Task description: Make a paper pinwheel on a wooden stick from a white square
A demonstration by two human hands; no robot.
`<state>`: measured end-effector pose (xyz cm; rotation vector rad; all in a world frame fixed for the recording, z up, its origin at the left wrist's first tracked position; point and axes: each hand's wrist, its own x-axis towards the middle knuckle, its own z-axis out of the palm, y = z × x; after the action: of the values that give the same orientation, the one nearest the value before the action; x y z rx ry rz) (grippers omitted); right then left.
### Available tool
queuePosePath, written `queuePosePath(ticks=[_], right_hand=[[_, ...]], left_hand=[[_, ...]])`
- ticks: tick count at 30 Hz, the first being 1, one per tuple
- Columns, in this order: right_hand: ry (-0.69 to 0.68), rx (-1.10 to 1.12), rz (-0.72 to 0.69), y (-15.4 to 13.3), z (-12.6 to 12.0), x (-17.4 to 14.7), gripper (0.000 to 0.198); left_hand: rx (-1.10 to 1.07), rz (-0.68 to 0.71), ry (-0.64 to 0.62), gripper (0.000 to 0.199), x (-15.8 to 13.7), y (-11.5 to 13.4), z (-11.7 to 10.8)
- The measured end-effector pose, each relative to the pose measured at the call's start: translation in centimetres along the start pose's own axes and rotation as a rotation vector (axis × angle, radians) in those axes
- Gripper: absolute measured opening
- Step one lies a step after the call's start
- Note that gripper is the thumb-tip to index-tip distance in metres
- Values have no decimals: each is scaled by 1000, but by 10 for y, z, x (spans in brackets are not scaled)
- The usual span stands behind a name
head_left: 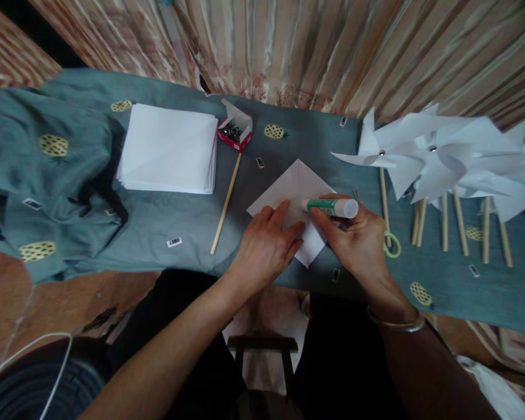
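A square sheet of white paper lies cornerwise on the cloth, with crease lines on it. My left hand rests on its lower left part, fingers spread and pressing it down. In my right hand is a green and white glue stick, gripped between thumb and fingers. The stick is held nearly level, its tip at the middle of the sheet. Scissors with a light green handle lie beside the right hand, partly hidden by it.
A stack of white paper lies left. Near it are an open red box of small metal pins and a wooden stick. Several paper pinwheels on sticks overlap at the right. A pleated curtain hangs behind the table.
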<state>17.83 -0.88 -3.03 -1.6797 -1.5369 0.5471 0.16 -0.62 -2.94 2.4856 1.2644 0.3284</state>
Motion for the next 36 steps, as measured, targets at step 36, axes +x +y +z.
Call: queuePosePath(ticks=[36], right_hand=[[-136, 1104, 513, -4, -18, 8, 25]], left_hand=[[-737, -128, 204, 35, -6, -5, 2]])
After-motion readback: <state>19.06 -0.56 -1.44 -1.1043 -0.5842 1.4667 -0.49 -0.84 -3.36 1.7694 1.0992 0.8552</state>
